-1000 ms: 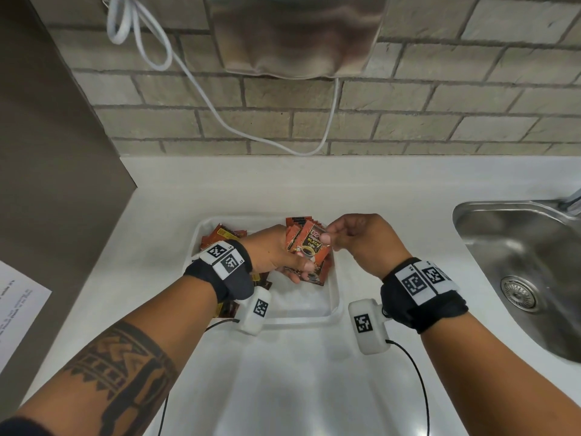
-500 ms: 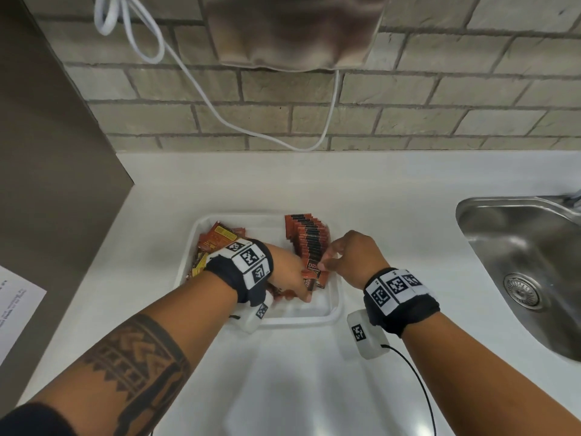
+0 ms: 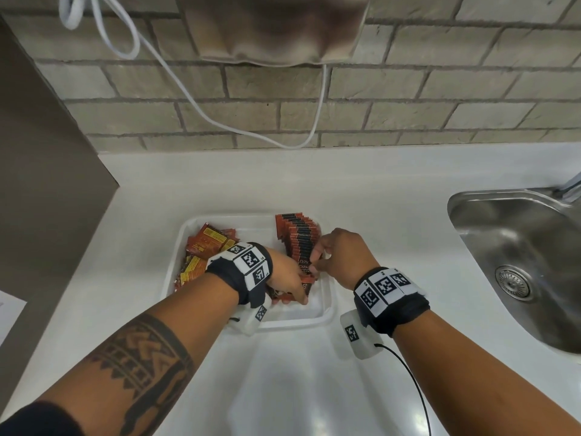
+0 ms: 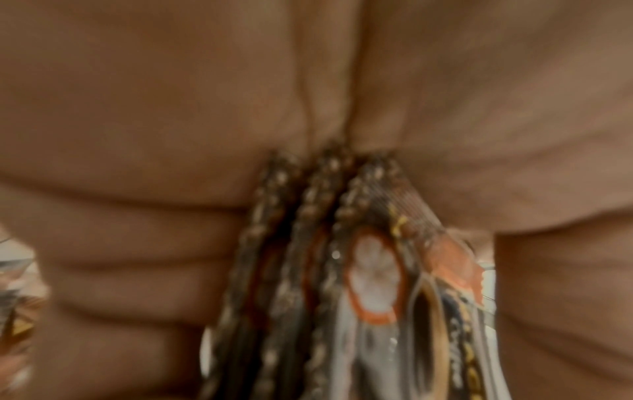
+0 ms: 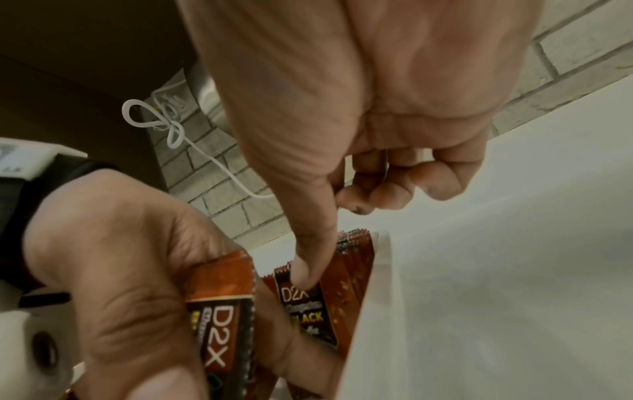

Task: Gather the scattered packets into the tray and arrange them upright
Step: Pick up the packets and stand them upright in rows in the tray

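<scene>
The left hand (image 3: 284,278) sits low inside the white tray (image 3: 325,313), fingers and thumb curled around a small bundle of packets (image 4: 342,270) held on edge; in the left wrist view their crimped edges fan out from the palm, though that picture is blurred. In the right wrist view the top packet of the bundle (image 5: 222,319) reads "D2X".

Just to the right of that hand, the right hand (image 3: 341,256) is at the near end of the upright row of packets (image 3: 298,237). Its thumb (image 5: 308,259) presses down on the front packet of the row (image 5: 304,305), and the other fingers (image 5: 404,189) are curled into the palm, clear of the packets. Whether a forefinger pinches that packet from behind cannot be told.

The row runs away from the right hand along the tray's right wall, packets standing close together. Beyond and left of the left wrist, loose packets (image 3: 207,243) lie flat in a heap in the tray's left part.

The tray rests on the white bench (image 3: 393,190). A steel sink (image 3: 518,262) lies well to the right of the right hand.
</scene>
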